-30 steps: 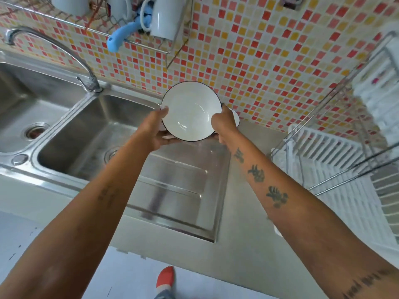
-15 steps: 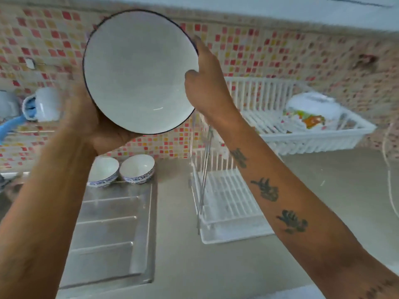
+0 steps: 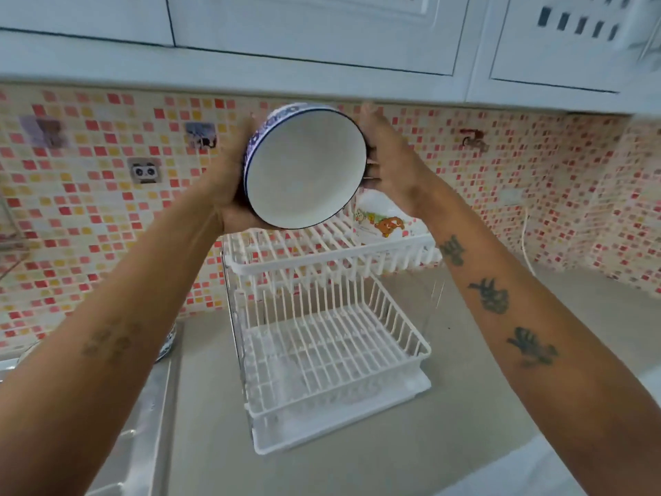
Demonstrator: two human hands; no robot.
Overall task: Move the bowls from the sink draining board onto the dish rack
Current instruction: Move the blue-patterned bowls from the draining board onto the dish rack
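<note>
Head view: my left hand (image 3: 229, 195) and right hand (image 3: 388, 162) clasp a white blue-rimmed ceramic bowl (image 3: 304, 170), tilted, above the white two-tier wire dish rack (image 3: 332, 338).

Between the left hand (image 3: 229, 195) and right hand (image 3: 390, 162), a bowl (image 3: 304, 173) shows a white interior, dark blue rim and blue-and-white patterned exterior. Below them, a white dish rack (image 3: 332, 345); behind, red, orange and yellow mosaic tiles (image 3: 107, 195).
</note>
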